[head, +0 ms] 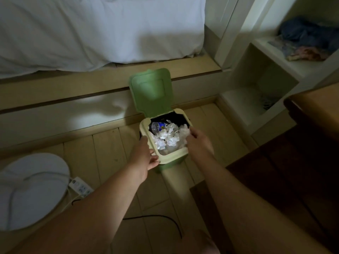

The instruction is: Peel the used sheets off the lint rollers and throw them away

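1. A small green bin [172, 160] stands on the pale plank floor [110, 153] in the middle of the frame. Its lid [152, 92] is swung up and back, and the top edge leans toward the wooden step [82, 88] under the bed [91, 33].
2. Crumpled white sheets [169, 137] fill the bin nearly to its cream rim. A blue can [161, 126] lies at the far left inside.
3. The left hand [145, 154] rests against the near left corner of the rim. Its fingers lie fairly straight along the outer edge and the thumb is at the front edge. It holds nothing.
4. The right hand [198, 142] reaches over the right edge of the rim with its fingertips down on the white sheets. I cannot tell whether it pinches one or only touches it.
5. Open floor lies left of the bin and in a narrow strip to its right.
6. At lower left a round white disc [33, 189] sits just beside a power strip [80, 186]. A black cable [165, 219] curves across the planks below the forearms.
7. At right, the dark bench [311, 114] edge comes near the right forearm. Above it a white shelf unit [238, 114] stands against the step, with clothes [308, 41] on its upper shelf.
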Tool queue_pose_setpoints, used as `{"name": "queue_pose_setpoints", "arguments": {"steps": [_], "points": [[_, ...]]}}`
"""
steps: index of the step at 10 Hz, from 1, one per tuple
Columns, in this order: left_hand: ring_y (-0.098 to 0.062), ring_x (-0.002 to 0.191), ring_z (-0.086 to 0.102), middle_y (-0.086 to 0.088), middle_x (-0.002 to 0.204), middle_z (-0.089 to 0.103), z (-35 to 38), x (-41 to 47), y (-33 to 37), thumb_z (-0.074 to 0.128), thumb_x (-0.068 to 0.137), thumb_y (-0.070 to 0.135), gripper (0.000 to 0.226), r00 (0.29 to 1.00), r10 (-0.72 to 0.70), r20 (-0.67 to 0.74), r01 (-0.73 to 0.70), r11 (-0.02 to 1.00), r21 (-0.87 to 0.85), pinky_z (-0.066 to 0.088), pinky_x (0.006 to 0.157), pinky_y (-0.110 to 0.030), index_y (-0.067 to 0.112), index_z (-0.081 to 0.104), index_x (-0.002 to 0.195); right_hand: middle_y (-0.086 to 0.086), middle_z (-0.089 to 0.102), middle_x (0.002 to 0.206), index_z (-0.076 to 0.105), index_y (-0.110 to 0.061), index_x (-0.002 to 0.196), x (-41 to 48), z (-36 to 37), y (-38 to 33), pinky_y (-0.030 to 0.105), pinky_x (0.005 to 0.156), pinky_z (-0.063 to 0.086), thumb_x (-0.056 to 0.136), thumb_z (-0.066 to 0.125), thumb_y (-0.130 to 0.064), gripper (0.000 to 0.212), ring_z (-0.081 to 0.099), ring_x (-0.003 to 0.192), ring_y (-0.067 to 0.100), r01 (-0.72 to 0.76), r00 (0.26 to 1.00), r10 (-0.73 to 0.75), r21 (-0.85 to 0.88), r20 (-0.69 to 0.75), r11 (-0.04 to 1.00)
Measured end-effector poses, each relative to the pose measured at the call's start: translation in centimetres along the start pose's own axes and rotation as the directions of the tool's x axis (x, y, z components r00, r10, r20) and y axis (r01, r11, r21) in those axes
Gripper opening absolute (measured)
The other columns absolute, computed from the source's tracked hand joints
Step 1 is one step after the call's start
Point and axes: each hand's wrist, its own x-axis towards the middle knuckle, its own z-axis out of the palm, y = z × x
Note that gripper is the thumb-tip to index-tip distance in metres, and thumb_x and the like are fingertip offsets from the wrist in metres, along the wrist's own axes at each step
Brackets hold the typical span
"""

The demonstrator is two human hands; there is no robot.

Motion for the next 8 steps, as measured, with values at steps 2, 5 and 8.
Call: {"name": "queue_pose_setpoints", "arguments": {"steps": [2,5,8], "points": [[-0.027,0.094,0.075,-0.013,0.118,0.076,-0.5,0.7,-0.4,0.046,0.118,0.043,0.045,1.0,0.01,0.005,-0.01,0.999,0.032,0.064,0.067,-0.033,0.006,0.064,0.135,0.009,0.074,0.137,0.07,-0.021,0.14,3.0,0.1,0.0,0.038,0.109,0.056,0.105,0.053,-0.001,0.044,0.07,0.122,0.022,0.009,0.999,-0.012,-0.078,-0.035,0.997],[-0.029,0.089,0.072,-0.013,0.108,0.078,1.0,-0.8,0.4,0.045,0.118,0.032,0.033,0.996,0.042,0.08,-0.045,0.998,0.041,0.064,0.079,-0.036,0.006,0.066,0.12,0.009,0.079,0.099,0.065,-0.023,0.088,5.2,2.1,-0.6,0.036,0.08,0.065,0.099,0.071,-0.005,0.022,0.078,0.09,0.022,0.073,0.997,-0.073,-0.041,-0.003,0.997],[-0.029,0.092,0.061,-0.015,0.103,0.071,1.1,-1.0,0.0,0.049,0.115,0.02,0.02,0.995,0.024,0.096,-0.025,1.0,0.005,0.057,0.07,-0.031,0.009,0.062,0.106,0.016,0.074,0.111,0.069,-0.016,0.105,5.7,2.1,0.5,0.052,0.1,0.061,0.098,0.073,0.001,0.019,0.075,0.11,0.039,0.047,0.996,-0.053,0.073,0.075,0.996]]}}
